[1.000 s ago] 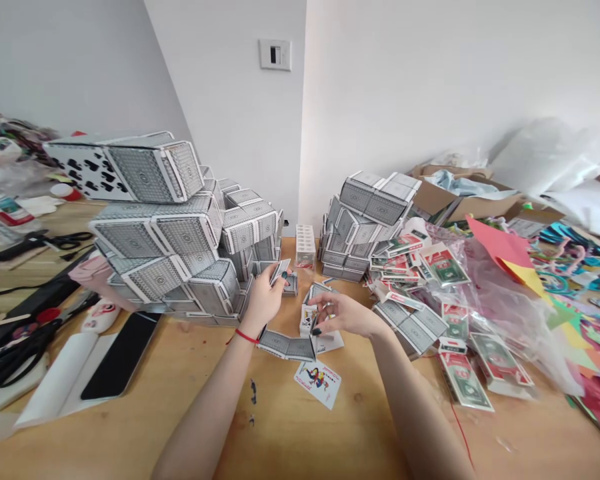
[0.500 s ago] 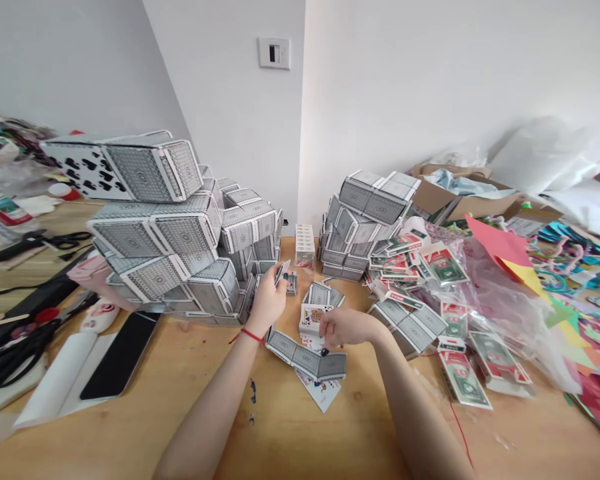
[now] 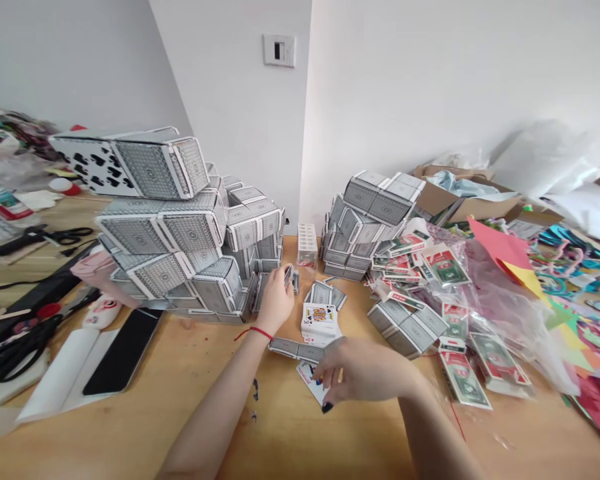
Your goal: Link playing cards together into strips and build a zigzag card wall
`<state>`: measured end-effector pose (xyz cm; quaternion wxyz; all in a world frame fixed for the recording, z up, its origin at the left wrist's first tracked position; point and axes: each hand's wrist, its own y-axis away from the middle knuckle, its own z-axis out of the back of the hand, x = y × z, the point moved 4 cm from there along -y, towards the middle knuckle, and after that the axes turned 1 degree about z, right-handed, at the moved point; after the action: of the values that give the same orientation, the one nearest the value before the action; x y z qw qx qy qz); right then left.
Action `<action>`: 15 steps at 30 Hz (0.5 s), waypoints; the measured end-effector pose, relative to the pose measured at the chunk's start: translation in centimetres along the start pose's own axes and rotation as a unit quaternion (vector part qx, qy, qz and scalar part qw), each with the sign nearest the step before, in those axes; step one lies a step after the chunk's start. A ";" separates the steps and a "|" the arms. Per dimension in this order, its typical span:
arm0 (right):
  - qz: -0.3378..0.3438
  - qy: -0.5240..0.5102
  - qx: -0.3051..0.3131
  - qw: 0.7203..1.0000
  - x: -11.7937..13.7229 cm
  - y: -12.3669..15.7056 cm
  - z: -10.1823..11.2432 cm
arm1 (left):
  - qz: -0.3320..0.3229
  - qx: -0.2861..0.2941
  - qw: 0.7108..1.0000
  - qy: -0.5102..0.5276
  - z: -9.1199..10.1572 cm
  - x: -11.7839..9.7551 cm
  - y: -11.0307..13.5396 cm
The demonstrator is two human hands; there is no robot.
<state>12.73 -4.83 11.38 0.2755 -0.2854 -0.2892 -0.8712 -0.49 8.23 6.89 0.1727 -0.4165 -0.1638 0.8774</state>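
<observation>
My left hand (image 3: 275,301) is raised in front of the big card structure and pinches a thin grey-backed playing card (image 3: 289,277) upright between its fingertips. My right hand (image 3: 363,370) hangs low over a face-up joker card (image 3: 307,377), its dark-nailed fingertips at the card's edge, with nothing visible in them. Just beyond it lies a row of grey-backed cards (image 3: 293,349). Behind that row sits a small pile of cards (image 3: 320,320) topped by a face-up king. My right hand hides part of the joker.
Stacked card-box structures (image 3: 170,230) rise left of my hands, with another (image 3: 370,227) to the right. Dollar-printed card packs (image 3: 460,377) and a plastic bag (image 3: 490,293) lie right, near coloured paper (image 3: 510,250). Scissors (image 3: 25,340) and a black phone (image 3: 123,341) lie left.
My right hand has moved down and toward me, off the pile and over the joker. The row of grey cards now lies lower and looks shorter. My left hand has barely moved.
</observation>
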 end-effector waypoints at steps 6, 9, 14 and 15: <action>-0.146 0.189 -0.061 0.969 0.0 -2.0 -4.7 | -0.010 0.021 1.000 0.006 0.1 -0.6 0.1; -0.195 0.226 -0.093 0.950 -0.4 -2.6 -6.1 | -0.018 0.028 0.999 0.023 0.3 -0.7 0.0; -0.213 0.294 -0.152 0.919 -1.6 -2.9 -7.8 | -0.027 0.069 0.997 0.028 0.2 -0.6 -0.1; -0.206 0.308 -0.156 0.916 -1.7 -2.9 -8.0 | -0.028 0.077 0.996 0.024 0.2 -0.6 -0.1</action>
<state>9.32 -7.65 3.89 0.1178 0.0235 -0.1027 -0.9874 -0.25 8.02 7.45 0.2326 -0.4184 -0.1025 0.8720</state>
